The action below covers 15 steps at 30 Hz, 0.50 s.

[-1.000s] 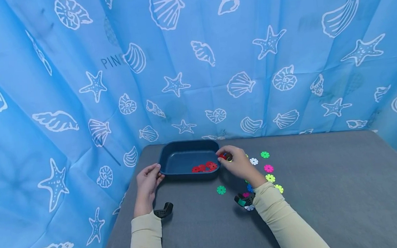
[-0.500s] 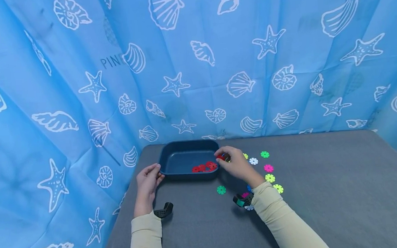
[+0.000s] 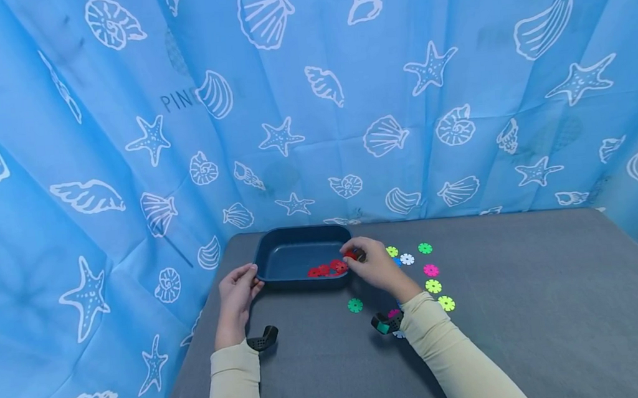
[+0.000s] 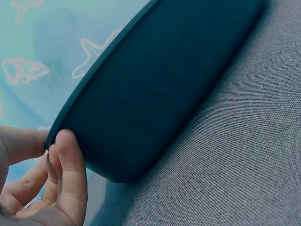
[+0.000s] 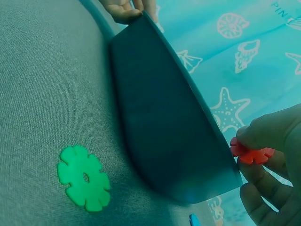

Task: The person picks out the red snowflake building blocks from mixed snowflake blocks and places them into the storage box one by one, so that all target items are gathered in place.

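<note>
A dark blue rectangular tray (image 3: 303, 281) stands on the grey table at its far left. My left hand (image 3: 237, 298) pinches the rim at the near-left corner, thumb on top and fingers underneath, as the left wrist view shows. Several red notched discs (image 3: 324, 270) lie in the tray's near-right part. Over the right rim, my right hand (image 3: 379, 268) pinches a red notched disc (image 5: 256, 155) between thumb and fingers. A green notched disc (image 5: 84, 179) lies flat on the cloth in front of the tray.
Right of the tray lie scattered notched discs: yellow (image 3: 433, 286), pink (image 3: 431, 270), white (image 3: 407, 259) and green (image 3: 425, 248). My right forearm partly covers others. A blue shell-print curtain (image 3: 311, 99) hangs behind the table (image 3: 530, 307).
My right hand has shifted a little left, bringing the red disc further over the tray's right rim. The left hand and the tray stay put.
</note>
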### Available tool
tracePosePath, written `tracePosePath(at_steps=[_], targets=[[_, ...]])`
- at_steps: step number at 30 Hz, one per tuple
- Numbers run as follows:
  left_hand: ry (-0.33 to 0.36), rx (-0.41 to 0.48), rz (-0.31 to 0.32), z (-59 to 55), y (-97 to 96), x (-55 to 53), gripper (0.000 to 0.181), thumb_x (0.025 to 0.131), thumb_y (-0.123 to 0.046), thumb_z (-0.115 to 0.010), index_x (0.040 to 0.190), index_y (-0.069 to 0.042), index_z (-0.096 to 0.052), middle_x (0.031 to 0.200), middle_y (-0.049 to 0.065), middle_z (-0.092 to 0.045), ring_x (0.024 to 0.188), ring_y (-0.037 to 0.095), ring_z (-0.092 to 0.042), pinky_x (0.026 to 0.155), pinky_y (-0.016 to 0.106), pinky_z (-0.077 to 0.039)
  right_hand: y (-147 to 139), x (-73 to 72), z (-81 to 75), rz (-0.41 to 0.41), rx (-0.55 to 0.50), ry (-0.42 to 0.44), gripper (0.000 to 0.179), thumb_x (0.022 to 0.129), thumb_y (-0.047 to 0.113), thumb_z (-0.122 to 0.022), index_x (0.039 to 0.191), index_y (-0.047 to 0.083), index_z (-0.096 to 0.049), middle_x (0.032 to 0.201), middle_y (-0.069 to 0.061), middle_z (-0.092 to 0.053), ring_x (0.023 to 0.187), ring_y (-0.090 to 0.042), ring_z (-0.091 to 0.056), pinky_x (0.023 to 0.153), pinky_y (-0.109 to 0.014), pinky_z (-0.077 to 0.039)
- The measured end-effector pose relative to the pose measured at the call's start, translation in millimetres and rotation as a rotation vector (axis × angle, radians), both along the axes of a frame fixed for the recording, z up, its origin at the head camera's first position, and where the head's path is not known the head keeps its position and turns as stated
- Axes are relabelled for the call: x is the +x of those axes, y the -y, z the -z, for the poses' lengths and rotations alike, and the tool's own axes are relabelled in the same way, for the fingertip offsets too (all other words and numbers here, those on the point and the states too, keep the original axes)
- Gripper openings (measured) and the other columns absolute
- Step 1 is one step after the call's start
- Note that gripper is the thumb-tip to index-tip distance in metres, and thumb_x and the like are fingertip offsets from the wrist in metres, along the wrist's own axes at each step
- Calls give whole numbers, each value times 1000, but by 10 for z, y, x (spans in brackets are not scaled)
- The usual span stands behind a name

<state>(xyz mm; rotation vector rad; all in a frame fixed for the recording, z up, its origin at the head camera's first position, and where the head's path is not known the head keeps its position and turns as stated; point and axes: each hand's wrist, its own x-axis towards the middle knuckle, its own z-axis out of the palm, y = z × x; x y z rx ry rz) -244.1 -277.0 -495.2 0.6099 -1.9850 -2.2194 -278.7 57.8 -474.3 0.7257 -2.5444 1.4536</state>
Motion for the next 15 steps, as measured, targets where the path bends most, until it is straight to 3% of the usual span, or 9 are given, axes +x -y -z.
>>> tracePosePath(at_steps=[15], targets=[[-6, -8, -5, 19, 1, -9, 41, 107, -27, -67, 140, -3, -62, 121, 13, -62, 91, 11, -64, 82, 21, -63, 41, 26, -20, -17, -5, -20, 14, 99, 7, -74, 112, 12, -76, 107, -5, -74, 88, -14, -66, 79, -32, -60]])
